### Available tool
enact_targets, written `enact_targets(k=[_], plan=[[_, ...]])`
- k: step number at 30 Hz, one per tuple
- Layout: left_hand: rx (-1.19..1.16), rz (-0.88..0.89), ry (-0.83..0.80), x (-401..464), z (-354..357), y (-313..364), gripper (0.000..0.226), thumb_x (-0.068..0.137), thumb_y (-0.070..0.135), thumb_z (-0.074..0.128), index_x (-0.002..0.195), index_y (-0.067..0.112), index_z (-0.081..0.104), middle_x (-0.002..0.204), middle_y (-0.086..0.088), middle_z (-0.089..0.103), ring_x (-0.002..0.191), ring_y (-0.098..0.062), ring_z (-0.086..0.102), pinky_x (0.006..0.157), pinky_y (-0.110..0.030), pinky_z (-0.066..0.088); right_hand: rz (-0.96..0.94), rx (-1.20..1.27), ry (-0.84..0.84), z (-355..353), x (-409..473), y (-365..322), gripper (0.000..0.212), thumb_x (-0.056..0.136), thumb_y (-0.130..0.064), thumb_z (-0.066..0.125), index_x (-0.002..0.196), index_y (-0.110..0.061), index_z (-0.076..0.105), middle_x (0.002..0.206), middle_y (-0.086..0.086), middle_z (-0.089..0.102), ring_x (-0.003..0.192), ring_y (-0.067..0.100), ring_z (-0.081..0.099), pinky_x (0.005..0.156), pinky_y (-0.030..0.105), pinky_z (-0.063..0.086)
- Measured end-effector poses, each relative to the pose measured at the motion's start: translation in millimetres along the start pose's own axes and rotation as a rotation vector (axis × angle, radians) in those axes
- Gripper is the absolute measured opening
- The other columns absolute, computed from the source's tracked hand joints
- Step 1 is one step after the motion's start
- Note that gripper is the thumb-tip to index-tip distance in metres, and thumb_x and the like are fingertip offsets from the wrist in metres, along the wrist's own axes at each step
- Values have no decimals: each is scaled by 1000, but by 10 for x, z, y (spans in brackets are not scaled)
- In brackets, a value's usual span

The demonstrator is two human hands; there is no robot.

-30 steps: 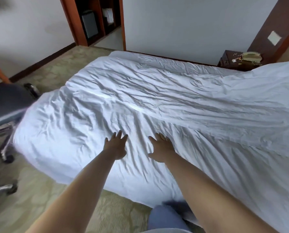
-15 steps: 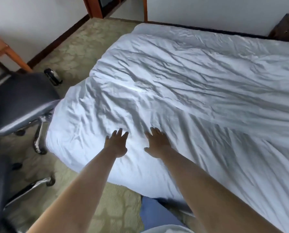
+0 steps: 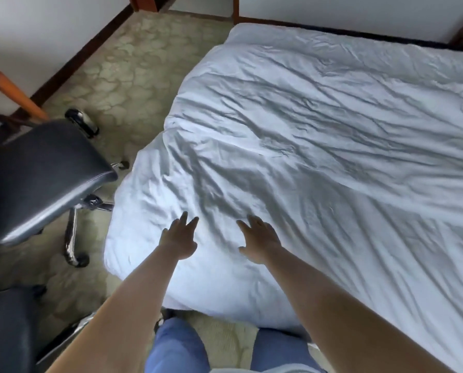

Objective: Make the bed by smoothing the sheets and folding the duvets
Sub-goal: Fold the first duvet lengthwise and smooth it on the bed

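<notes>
**Flat palms on a rumpled duvet**

Left hand [image 3: 179, 242] and right hand [image 3: 260, 242] lie side by side, fingers straight, gripping nothing, on the wrinkled white duvet [image 3: 319, 157] near its corner. The black leather swivel chair [image 3: 36, 179] is cut off at left.

Both forearms are bare from the frame's lower edge up to the wrists, with no sleeves, watch or rings visible. The left hand [image 3: 178, 242] and right hand [image 3: 260, 242] are ungloved. At 6 o'clock, blue trousers [image 3: 178, 348] cover both legs.

L hand [image 3: 178, 242], R hand [image 3: 258, 242] flat, splayed
</notes>
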State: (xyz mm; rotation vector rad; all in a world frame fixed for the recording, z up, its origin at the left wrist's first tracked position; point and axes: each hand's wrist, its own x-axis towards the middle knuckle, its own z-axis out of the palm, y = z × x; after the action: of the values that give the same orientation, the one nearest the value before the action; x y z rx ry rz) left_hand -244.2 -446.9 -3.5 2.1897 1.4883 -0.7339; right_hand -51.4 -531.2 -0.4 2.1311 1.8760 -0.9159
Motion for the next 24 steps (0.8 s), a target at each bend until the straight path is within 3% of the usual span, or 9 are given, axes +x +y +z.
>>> enact_targets(k=[12,17,20,24], plan=[[2,151,-136,606,-112,-1837,70,93,20,46,152,25,9,160,-3,-2,145,-24,14,112,-43,30,209,137,-2,338,648,-1885,68,95,-36,51,151,-19,16,160,8,7,146,24,13,115,37,21],[-181,85,-114,780,225,-2219,75,92,25,51,153,26,8,160,-2,-9,145,-26,11,110,-43,33,260,171,-59,602,852,-2188,69,96,-34,50,152,-20,13,160,6,5,146,24,14,115,37,20],[-253,-17,-111,902,434,-2388,87,90,35,57,152,35,-4,157,-5,-19,146,-29,5,109,-48,33,270,186,-88,818,984,-2309,70,96,-34,51,153,-21,11,161,6,3,147,23,13,115,37,21],[-709,-141,-64,1064,589,-2453,108,80,33,72,149,39,-11,156,-6,-3,139,-35,24,106,-50,37,277,208,-131,1138,1114,-2443,72,96,-34,50,153,-23,7,161,6,-1,147,24,12,114,38,24]])
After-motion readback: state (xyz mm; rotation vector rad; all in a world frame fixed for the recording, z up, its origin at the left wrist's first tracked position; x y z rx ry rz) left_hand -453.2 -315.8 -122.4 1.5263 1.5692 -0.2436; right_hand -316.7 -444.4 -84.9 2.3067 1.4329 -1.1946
